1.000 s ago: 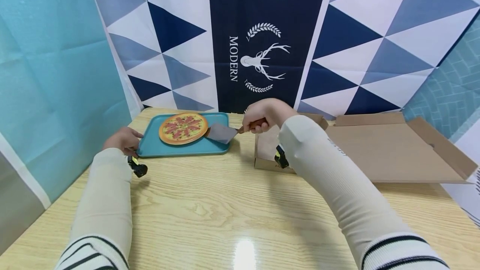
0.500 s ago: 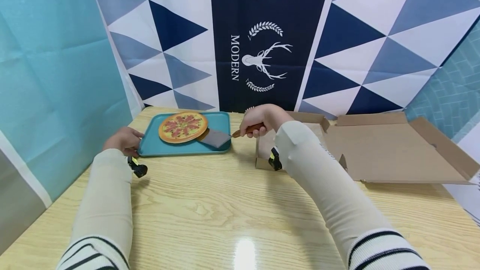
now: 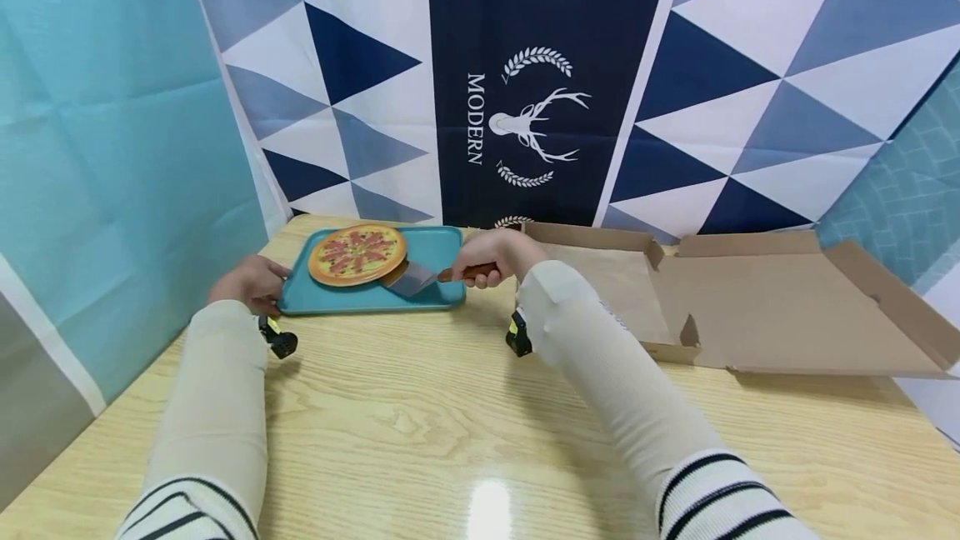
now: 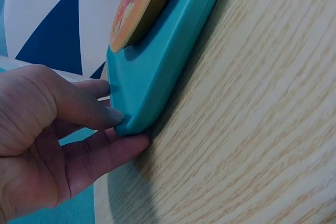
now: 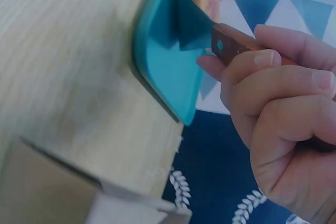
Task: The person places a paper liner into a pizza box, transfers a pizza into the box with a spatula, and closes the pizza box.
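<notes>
We see the left hand [image 3: 246, 282] pinch one tray [image 3: 437, 248] at its eight-o'clock edge; the right hand [image 3: 491, 257], well apart, grips one spatula [image 3: 411, 279] by one pizza [image 3: 357, 255]; the desk [image 3: 390, 407] extends toward six.

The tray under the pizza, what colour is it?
The tray is plain teal, a blue-green; it shows best in the head view.
</notes>
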A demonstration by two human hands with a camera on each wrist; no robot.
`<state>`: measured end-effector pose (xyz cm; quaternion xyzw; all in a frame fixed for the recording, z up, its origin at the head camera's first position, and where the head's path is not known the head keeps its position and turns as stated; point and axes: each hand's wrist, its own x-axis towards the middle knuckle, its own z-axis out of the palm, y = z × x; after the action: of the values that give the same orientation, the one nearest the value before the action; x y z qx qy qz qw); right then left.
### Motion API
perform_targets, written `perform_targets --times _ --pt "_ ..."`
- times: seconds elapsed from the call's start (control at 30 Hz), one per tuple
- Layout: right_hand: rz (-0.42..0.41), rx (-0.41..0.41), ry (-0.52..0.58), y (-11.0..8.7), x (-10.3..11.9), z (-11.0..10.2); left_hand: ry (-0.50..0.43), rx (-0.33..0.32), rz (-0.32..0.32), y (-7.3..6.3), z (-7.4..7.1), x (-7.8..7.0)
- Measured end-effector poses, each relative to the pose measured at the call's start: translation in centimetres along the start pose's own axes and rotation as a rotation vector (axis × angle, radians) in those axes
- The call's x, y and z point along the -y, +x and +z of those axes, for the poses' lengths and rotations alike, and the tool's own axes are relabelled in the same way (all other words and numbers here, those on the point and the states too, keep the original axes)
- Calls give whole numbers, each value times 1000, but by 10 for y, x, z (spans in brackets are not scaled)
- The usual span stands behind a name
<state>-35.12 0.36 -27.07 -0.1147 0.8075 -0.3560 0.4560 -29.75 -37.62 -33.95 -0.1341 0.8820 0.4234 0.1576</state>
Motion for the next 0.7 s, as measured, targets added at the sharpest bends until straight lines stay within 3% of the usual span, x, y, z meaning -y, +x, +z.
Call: perform_targets --times 0.2,0.53,0.7 --pt "-62 -27 43 15 1 13 1 1 4 2 -2 -2" --pt "-94 -37 301 37 5 37 -7 -1 -5 0 1 -3" --pt "-99 -40 323 47 9 46 -8 -10 -7 0 2 -1"
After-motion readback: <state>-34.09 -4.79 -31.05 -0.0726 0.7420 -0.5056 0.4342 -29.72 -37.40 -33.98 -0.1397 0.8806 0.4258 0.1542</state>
